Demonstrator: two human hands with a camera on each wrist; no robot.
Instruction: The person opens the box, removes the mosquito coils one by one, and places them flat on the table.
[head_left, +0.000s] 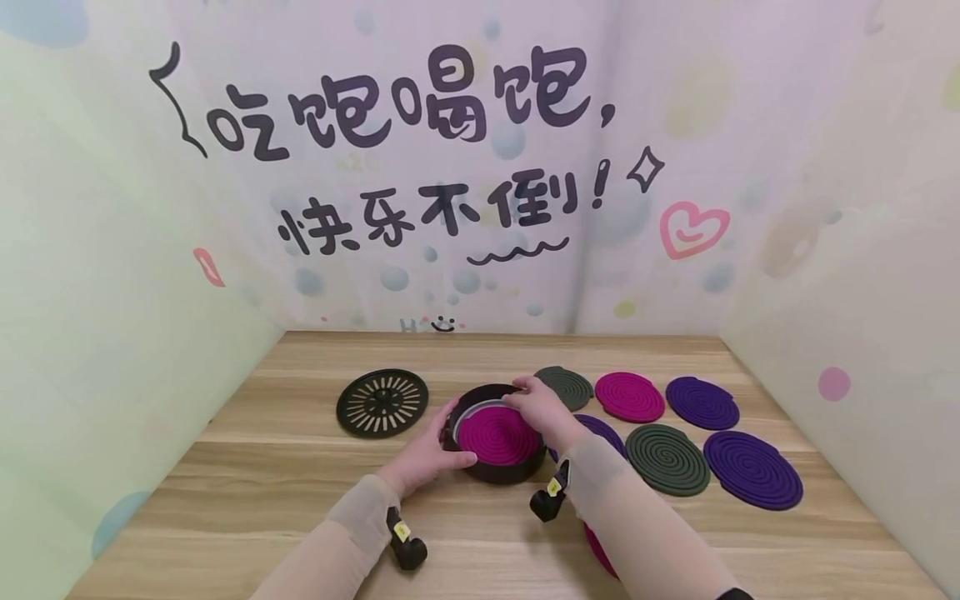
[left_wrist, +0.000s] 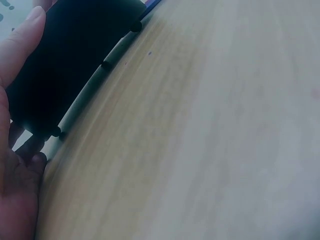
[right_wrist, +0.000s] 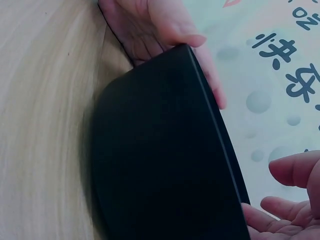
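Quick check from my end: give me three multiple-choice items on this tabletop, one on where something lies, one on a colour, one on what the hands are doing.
1. Where does the slotted black lid lie?
A. On the black holder
B. Flat on the table, left of the holder
C. Under the loose coils on the right

2. What colour is the coil inside the black holder?
A. Magenta
B. Dark green
C. Purple

3. What are the hands doing?
A. Both rest flat on the table
B. One lifts the lid
C. The left hand holds the holder's side and the right hand is at its far rim

Answers: 1 B, the lid sits apart on the wood table. 2 A, the head view shows a magenta spiral in the holder. 3 C, fingers of both hands lie against the holder in the head and wrist views.
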